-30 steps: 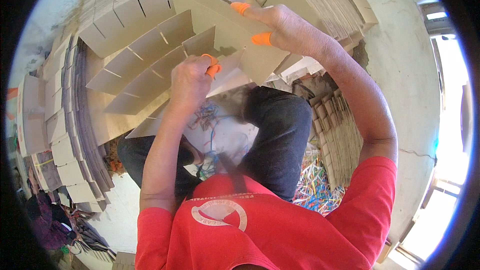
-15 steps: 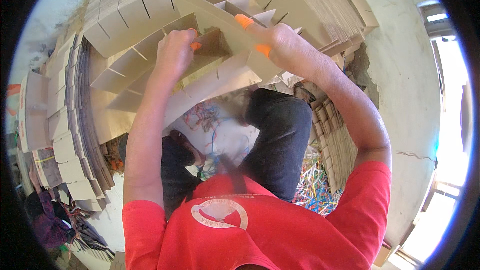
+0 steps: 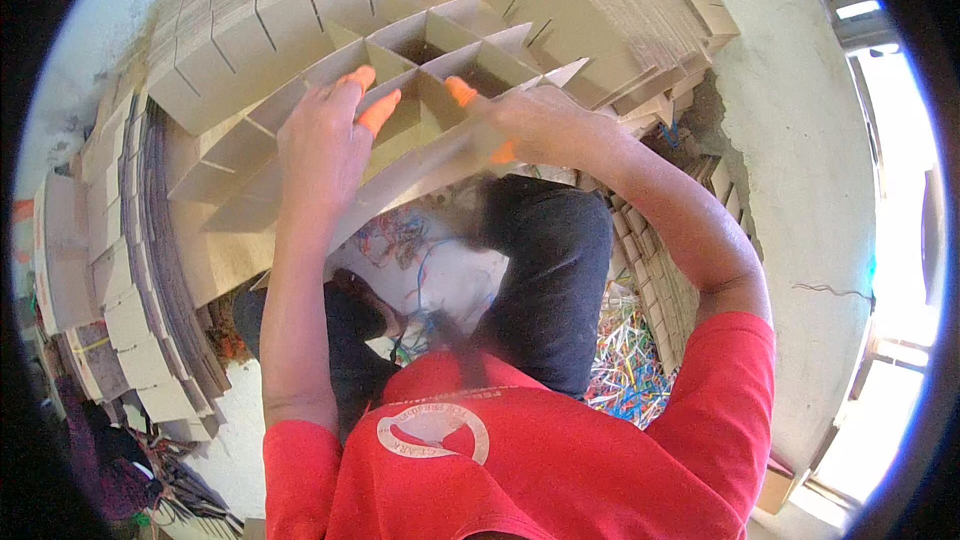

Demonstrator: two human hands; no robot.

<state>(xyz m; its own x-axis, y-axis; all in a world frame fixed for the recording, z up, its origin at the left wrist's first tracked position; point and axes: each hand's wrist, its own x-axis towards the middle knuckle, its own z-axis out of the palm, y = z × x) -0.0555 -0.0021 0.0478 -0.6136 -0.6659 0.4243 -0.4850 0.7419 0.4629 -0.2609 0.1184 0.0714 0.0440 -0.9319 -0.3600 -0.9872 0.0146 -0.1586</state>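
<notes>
A grid of slotted cardboard divider strips point(image 3: 440, 58), crossed into open cells, lies in front of me above my knees. My left hand point(image 3: 322, 140) is at its left side, thumb and forefinger apart and touching the walls of a cell. Orange covers point(image 3: 378, 112) sit on those fingertips. My right hand point(image 3: 545, 125) grips the long near cardboard strip point(image 3: 425, 160), forefinger behind its edge and thumb in front. Orange covers show on these fingertips too. The hand hides part of the grid's right side.
Tall stacks of slotted cardboard stand behind the grid at left point(image 3: 270, 10) and right point(image 3: 590, 10). More cardboard piles point(image 3: 125, 260) line the left. Colourful strap scraps point(image 3: 630, 360) cover the floor by my right leg. A pale wall point(image 3: 790, 190) runs along the right. Another person point(image 3: 95, 440) is at lower left.
The long strip that stood raised and slanting under my right hand now sits lower, among the grid's walls. Both hands have shifted left and down, and my left fingers have spread.
</notes>
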